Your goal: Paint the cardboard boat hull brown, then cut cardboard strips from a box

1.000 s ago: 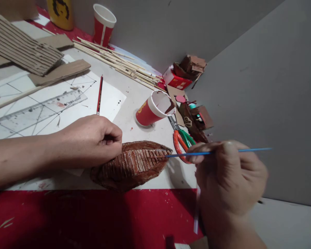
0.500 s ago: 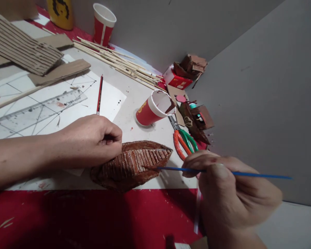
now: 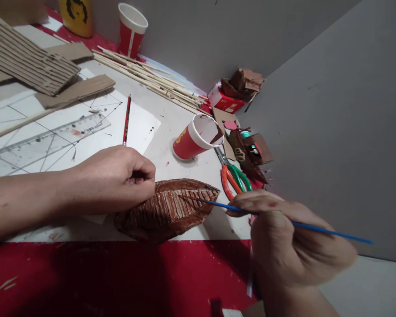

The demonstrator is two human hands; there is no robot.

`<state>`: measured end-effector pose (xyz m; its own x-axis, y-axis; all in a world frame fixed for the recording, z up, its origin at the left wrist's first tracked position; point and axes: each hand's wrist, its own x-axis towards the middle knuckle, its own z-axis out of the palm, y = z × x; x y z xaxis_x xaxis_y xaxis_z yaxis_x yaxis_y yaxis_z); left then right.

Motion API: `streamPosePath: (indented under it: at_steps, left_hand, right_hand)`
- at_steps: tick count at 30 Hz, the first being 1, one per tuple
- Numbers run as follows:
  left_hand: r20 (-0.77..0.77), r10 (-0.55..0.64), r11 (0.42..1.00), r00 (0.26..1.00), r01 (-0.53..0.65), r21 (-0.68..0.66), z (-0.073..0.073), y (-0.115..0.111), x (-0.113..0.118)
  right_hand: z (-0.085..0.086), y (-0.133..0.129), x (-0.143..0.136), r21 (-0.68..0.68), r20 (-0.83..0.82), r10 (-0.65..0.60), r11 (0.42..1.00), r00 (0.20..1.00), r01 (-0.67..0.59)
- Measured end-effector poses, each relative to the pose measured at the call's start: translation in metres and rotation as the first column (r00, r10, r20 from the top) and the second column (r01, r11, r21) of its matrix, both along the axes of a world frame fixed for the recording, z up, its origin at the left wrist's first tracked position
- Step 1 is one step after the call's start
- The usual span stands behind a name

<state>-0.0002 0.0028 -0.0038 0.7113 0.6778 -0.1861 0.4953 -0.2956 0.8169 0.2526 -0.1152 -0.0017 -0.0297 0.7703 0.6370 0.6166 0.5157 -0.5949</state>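
Clearly, at far left, ridged corrugated cardboard lies above a transparent ruler on ruled paper. Behind them stands a yellow container, its contents out of sight. The left hand is curled shut against the model boat's left end; whether it pinches the rim is hidden. An upright red-and-white paper cup shows a pale inner wall; its bottom is hidden. The brown model boat lies on the white tabletop, lower centre. Its sides look fully coated and glossy; the slats appear browned but uneven, with paler streaks that seem thinly covered. Just beyond stands a second paper cup, brown smears inside its rim, the liquid level not visible. A thin blue paintbrush reaches the slats with its tip. Near it, orange-and-green-handled scissors lie beside a red box bearing brown cardboard pieces. Rightmost, the right hand grips the paintbrush.
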Motion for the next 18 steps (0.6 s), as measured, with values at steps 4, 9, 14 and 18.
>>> streamPosePath:
  at_steps: [4, 9, 14, 18]
  left_hand:
    - [0.012, 0.022, 1.000, 1.000, -0.022, 0.015, 0.0000, -0.0017, -0.0001]
    - [0.010, 0.028, 0.999, 1.000, -0.029, 0.032, 0.0010, -0.0034, -0.0005]
    - [0.010, -0.004, 1.000, 1.000, 0.004, 0.028, -0.0004, -0.0002, -0.0005]
    - [0.015, 0.002, 1.000, 1.000, -0.002, 0.026, -0.0006, 0.0004, -0.0003]
  right_hand:
    - [-0.0033, 0.0006, -0.0047, 0.022, 0.026, 0.003, 1.000, 1.000, -0.003]
    - [-0.0033, -0.0020, -0.0015, 0.028, 0.057, 0.012, 1.000, 0.998, -0.013]
    - [-0.0068, 0.0004, -0.0044, 0.044, 0.047, -0.004, 0.999, 0.999, 0.002]
    - [-0.0010, -0.0015, 0.0025, -0.028, 0.089, 0.070, 0.997, 0.994, -0.068]
